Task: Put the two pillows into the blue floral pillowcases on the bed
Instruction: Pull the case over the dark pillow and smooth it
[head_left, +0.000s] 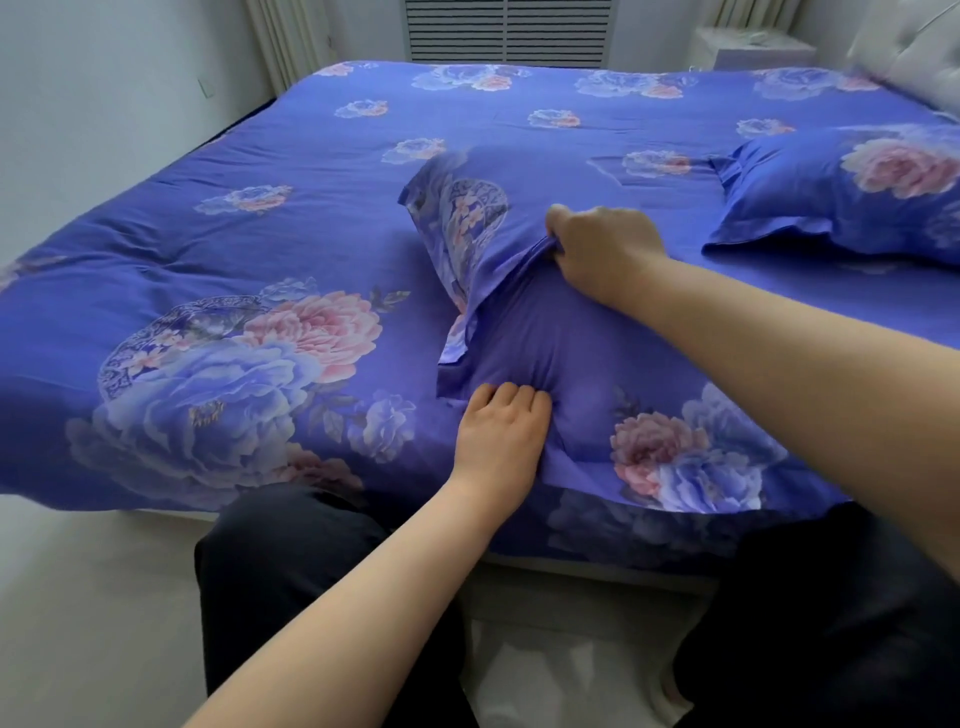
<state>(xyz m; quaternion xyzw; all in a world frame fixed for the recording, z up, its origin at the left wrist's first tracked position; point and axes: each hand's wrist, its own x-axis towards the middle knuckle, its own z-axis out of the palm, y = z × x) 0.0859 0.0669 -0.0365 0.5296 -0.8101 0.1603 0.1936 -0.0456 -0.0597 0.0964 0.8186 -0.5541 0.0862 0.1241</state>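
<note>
At the left, the bed (156, 249) is seen covered by a blue floral quilt, with a large peony print lying near its front edge. Toward the middle of the front edge, the left hand (501, 434) is pressed down on the second pillowcase (582, 374); its fingers are held together and bent at the tips into the cloth, so whether cloth is pinched there cannot be told. Just beyond it, the flap (457, 228) of the case's open end is lifted and folded back, showing the patterned inner side. Further right, the right hand (602, 254) is clamped on a gathered fold of that flap, knuckles up. The case is bulged under both hands, so a pillow is judged to be inside it already, though no bare pillow is shown. Near the right edge of the bed, toward the headboard (904, 47), 1 filled pillowcase (852, 192) is laid flat and well apart from the hands.

The step in hand is judged to be the closing of the second of the 2 cases: the filling is being held down while the flap is drawn over the opening. The next move calls for the flap to be pulled across and tucked, with the filling kept pinned so that it is not dragged back out, and the corners then smoothed.
</note>
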